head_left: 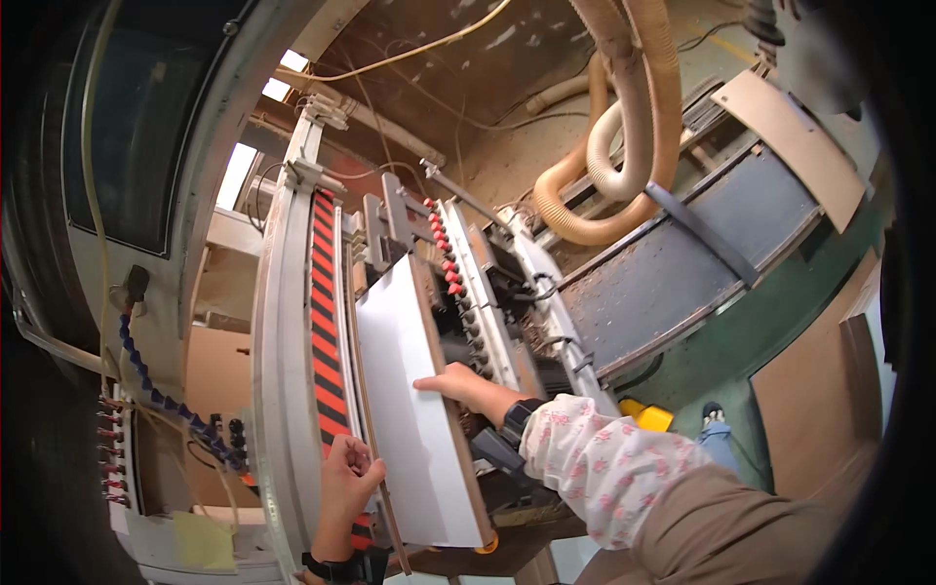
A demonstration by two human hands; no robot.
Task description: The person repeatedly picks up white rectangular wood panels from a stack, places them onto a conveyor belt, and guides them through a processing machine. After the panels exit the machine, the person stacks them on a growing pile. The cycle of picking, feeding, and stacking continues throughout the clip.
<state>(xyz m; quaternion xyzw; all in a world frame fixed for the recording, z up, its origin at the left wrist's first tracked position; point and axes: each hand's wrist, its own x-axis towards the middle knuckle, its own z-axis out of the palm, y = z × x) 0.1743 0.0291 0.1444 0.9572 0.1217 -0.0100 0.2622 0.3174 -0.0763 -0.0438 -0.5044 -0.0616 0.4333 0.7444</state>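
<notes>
A long white panel (409,409) with a brown edge lies lengthwise on the machine in front of me. My right hand (458,383) grips its right edge, the thumb lying on the white face and the fingers hidden below. Beside the panel's lower left edge, my left hand (349,483) is over the red-and-black striped rail (325,322). Its fingers are curled in and the thumb points toward the panel; nothing shows in them. Along the panel's left side runs a thin brown strip (392,522), close to the left thumb.
A row of red-capped fittings (444,249) lines the machine right of the panel. Beyond it are a dusty grey table (673,283) and thick ribbed hoses (639,146). A blue segmented hose (161,390) hangs at left. A foot (714,414) stands near a yellow object (648,417).
</notes>
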